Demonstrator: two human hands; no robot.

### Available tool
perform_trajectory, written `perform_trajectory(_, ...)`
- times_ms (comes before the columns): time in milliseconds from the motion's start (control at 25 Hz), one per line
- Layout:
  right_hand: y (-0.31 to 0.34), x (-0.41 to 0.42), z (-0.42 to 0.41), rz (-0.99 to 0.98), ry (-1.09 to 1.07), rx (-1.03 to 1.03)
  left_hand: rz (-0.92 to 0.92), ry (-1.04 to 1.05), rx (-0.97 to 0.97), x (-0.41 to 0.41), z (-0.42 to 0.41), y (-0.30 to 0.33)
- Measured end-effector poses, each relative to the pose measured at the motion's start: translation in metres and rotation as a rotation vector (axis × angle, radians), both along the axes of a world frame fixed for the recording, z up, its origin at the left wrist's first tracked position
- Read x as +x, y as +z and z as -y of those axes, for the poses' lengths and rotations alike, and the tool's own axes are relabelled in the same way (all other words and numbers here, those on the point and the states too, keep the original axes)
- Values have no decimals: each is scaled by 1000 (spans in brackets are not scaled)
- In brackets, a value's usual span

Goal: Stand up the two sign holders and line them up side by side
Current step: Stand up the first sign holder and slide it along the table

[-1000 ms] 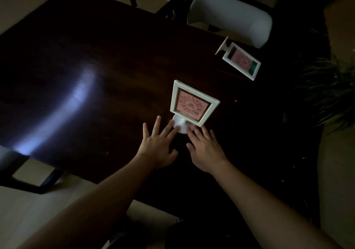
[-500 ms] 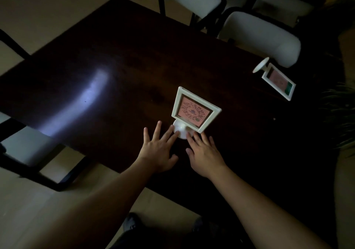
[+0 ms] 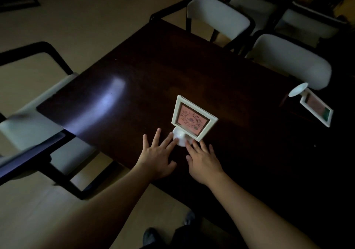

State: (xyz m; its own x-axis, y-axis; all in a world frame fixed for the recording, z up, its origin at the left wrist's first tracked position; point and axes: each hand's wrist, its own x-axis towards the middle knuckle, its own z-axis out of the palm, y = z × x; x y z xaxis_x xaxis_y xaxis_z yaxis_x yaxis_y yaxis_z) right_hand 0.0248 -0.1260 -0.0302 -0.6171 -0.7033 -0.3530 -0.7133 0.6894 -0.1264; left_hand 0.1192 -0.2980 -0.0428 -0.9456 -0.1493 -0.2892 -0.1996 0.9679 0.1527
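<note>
A white-framed sign holder [image 3: 193,118] with a pink card stands upright on its round base near the middle of the dark table [image 3: 157,72]. My left hand [image 3: 156,155] lies flat on the table with fingers spread, its fingertips touching the base from the left. My right hand [image 3: 203,159] lies flat too, fingertips at the base's right side. A second sign holder [image 3: 315,108] lies tipped over at the table's far right, its round base pointing up and left.
White chairs with black frames stand around the table: two at the far side [image 3: 288,60], [image 3: 219,22] and one on the left [image 3: 28,122]. The table's near edge runs just below my hands. My feet [image 3: 151,236] show on the beige floor.
Both hands stay flat at the upright holder's base. The view has swung left, so the fallen holder now sits further right in the frame and the left chair has appeared.
</note>
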Motion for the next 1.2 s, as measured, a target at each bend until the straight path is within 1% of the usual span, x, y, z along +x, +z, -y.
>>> perform_trajectory(280, 3, -28, 57, 30, 46, -23, 26, 73, -27, -20, 48, 7)
perform_trajectory(480, 0, -54, 104, 34, 72, -103, 36, 133, -69, -44, 89, 12)
perform_trajectory(720, 0, -78, 157, 48, 84, -119, 19, 210, -53, -64, 132, 12)
perform_trajectory(920, 2, -94, 211, 38, 62, -119, -3, 185, -55, -83, 189, 11)
perform_trajectory(1200, 14, -105, 290, 48, -38, -64, -3, 75, -33, -111, 277, 16)
